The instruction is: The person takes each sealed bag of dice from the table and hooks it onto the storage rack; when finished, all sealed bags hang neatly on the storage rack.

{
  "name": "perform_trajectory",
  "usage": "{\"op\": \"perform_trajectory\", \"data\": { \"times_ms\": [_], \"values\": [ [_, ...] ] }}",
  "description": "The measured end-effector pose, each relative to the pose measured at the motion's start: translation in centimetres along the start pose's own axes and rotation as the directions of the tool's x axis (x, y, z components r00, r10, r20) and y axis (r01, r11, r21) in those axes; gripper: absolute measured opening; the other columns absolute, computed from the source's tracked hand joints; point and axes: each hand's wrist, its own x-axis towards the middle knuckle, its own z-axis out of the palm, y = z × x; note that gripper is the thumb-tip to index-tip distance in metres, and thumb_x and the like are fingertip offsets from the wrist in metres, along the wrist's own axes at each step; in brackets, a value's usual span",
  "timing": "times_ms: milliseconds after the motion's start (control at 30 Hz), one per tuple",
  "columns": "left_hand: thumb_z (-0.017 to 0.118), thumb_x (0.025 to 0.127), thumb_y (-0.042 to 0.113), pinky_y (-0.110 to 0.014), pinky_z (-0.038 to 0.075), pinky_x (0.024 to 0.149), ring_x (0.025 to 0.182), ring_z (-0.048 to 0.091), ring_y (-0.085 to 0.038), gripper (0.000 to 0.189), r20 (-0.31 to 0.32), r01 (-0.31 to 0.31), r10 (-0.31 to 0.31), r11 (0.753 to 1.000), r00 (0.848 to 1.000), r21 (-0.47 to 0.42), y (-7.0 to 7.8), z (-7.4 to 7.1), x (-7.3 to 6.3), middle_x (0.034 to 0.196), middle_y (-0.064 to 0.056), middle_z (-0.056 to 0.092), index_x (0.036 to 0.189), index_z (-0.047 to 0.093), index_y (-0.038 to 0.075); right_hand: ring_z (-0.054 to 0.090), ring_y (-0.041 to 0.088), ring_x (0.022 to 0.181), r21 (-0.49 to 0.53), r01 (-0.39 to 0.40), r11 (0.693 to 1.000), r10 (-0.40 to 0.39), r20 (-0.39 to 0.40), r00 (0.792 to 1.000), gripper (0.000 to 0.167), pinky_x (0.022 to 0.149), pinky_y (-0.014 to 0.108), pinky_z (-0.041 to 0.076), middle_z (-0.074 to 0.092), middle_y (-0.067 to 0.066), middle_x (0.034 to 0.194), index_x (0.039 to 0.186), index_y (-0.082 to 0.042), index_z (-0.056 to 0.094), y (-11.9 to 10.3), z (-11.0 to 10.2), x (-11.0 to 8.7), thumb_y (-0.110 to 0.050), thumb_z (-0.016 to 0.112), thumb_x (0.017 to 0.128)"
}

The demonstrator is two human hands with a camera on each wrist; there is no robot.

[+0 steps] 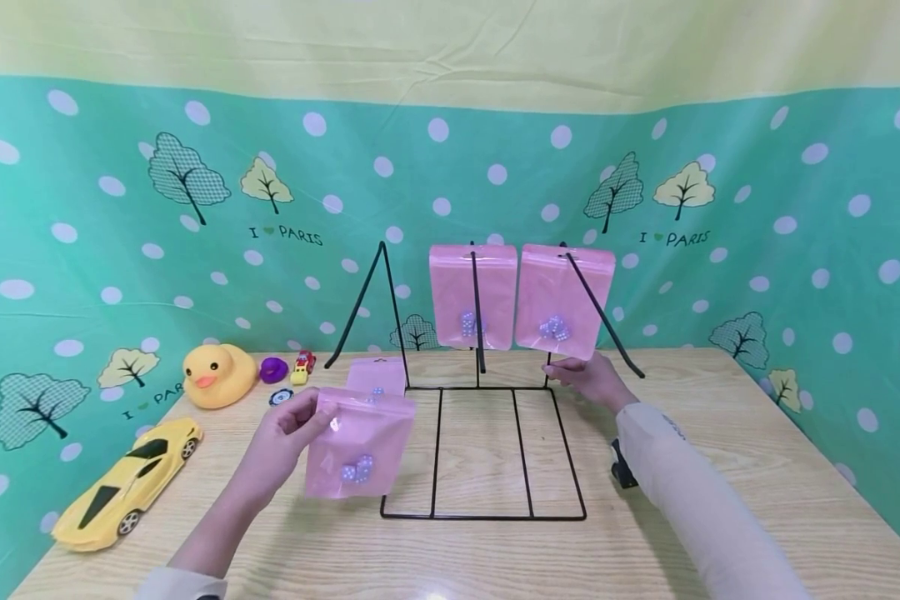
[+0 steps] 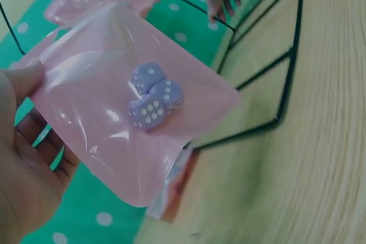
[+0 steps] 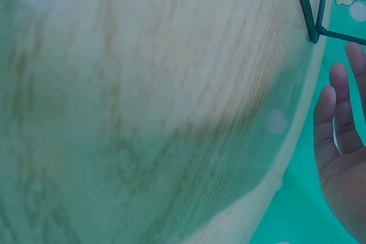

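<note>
Presently, taking the middle of the black wire rack's base (image 1: pixel 483 517) as the dial's centre in the head view, the left hand (image 1: pixel 283 433) is holding a pink pouch (image 1: pixel 362 442) at 9 o'clock, its thumb and fingers pinching the edge between the pouch's own 10 and 11. Lavender dice (image 2: pixel 148 112) are showing through the film. The right hand (image 1: pixel 592 382) is hovering at 2 o'clock, near the rack's rear corner; its fingers are reaching out loosely and holding nothing, though whether they are touching the upright I cannot tell. On the rack, a middle hanging pouch (image 1: pixel 453 292) is dangling at 12 and a right hanging pouch (image 1: pixel 551 296) at 1. At 10, a rear pouch (image 1: pixel 375 377) is partly hiding behind the held one. Farther out on the counter (image 1: pixel 270 550), a yellow duck (image 1: pixel 221 375) is sitting between 9 and 10, and a yellow toy car (image 1: pixel 131 483) is standing near 9.
</note>
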Motion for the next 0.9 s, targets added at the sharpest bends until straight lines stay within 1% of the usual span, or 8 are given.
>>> {"op": "perform_trajectory", "data": {
  "times_ms": [67,167,267,333,567,767,833,900],
  "values": [
    [0.055,0.106,0.013,-0.023,0.052,0.073,0.082,0.059,-0.013,0.02,-0.011,-0.049,0.048,0.998,0.999,-0.025,0.5,-0.2,-0.4,0.092,-0.005,0.063,0.114,0.063,-0.003,0.066,0.027,0.099,-0.001,0.0,1.0,0.0,0.002,1.0,0.038,0.08,0.037,0.056,0.074,0.013,0.113,0.121,-0.005,0.071,0.0,0.0,0.0,-0.036,0.069,0.099],
    [0.055,0.105,0.008,-0.022,0.052,0.071,0.079,0.06,-0.013,0.014,-0.037,-0.114,0.112,0.992,0.993,-0.06,1.1,-0.5,-1.0,0.09,-0.002,0.066,0.109,0.068,0.006,0.066,0.027,0.098,0.006,-0.007,1.0,0.007,0.004,1.0,0.037,0.078,0.035,0.056,0.074,0.012,0.111,0.12,-0.006,0.073,-0.1,0.0,0.0,-0.035,0.069,0.099],
    [0.055,0.103,0.002,-0.022,0.051,0.071,0.077,0.059,-0.013,0.02,-0.067,-0.18,0.173,0.977,0.983,-0.117,1.7,-0.7,-1.5,0.088,-0.001,0.067,0.102,0.071,0.014,0.065,0.026,0.098,0.006,-0.007,1.0,0.007,0.008,1.0,0.038,0.077,0.034,0.056,0.074,0.011,0.111,0.12,-0.006,0.073,-0.1,0.0,-0.1,-0.036,0.069,0.099],
    [0.055,0.102,-0.002,-0.022,0.051,0.072,0.077,0.059,-0.013,0.025,-0.09,-0.22,0.208,0.963,0.974,-0.156,2.1,-0.8,-1.9,0.089,0.0,0.068,0.1,0.072,0.017,0.065,0.026,0.098,0.002,-0.002,1.0,0.002,0.009,1.0,0.039,0.077,0.034,0.056,0.074,0.011,0.111,0.121,-0.005,0.073,0.0,0.0,0.0,-0.037,0.068,0.099],
    [0.052,0.097,-0.014,-0.02,0.054,0.074,0.083,0.066,-0.011,0.036,-0.157,-0.366,0.335,0.894,0.929,-0.258,3.6,-0.8,-2.9,0.101,0.0,0.073,0.099,0.075,0.013,0.065,0.026,0.098,0.004,-0.004,1.0,0.004,0.005,1.0,0.04,0.078,0.035,0.056,0.074,0.011,0.111,0.121,-0.004,0.072,0.1,0.0,0.0,-0.038,0.068,0.099],
    [0.052,0.099,-0.013,-0.019,0.055,0.076,0.085,0.068,-0.011,0.032,-0.164,-0.469,0.44,0.821,0.883,-0.325,4.5,-0.9,-3.2,0.103,-0.002,0.074,0.102,0.074,0.009,0.065,0.026,0.099,-0.002,0.006,1.0,-0.006,0.005,1.0,0.039,0.078,0.036,0.057,0.074,0.012,0.113,0.122,-0.005,0.072,0.2,0.0,0.1,-0.037,0.067,0.1],
    [0.051,0.1,-0.012,-0.02,0.054,0.077,0.088,0.067,-0.012,0.03,-0.16,-0.482,0.456,0.799,0.875,-0.359,4.8,-0.8,-3.2,0.104,-0.003,0.074,0.103,0.074,0.007,0.065,0.027,0.1,-0.006,0.006,1.0,-0.006,0.006,1.0,0.04,0.079,0.036,0.057,0.074,0.012,0.114,0.122,-0.004,0.072,0.2,0.0,0.0,-0.037,0.067,0.1],
    [0.05,0.101,-0.012,-0.02,0.054,0.078,0.088,0.066,-0.012,0.029,-0.161,-0.486,0.462,0.782,0.872,-0.39,5.0,-0.7,-3.1,0.103,-0.003,0.073,0.104,0.073,0.006,0.065,0.027,0.101,-0.005,0.0,1.0,0.0,0.006,1.0,0.04,0.079,0.036,0.057,0.074,0.012,0.114,0.122,-0.005,0.072,0.1,0.0,-0.1,-0.037,0.067,0.1]
  ]
}}
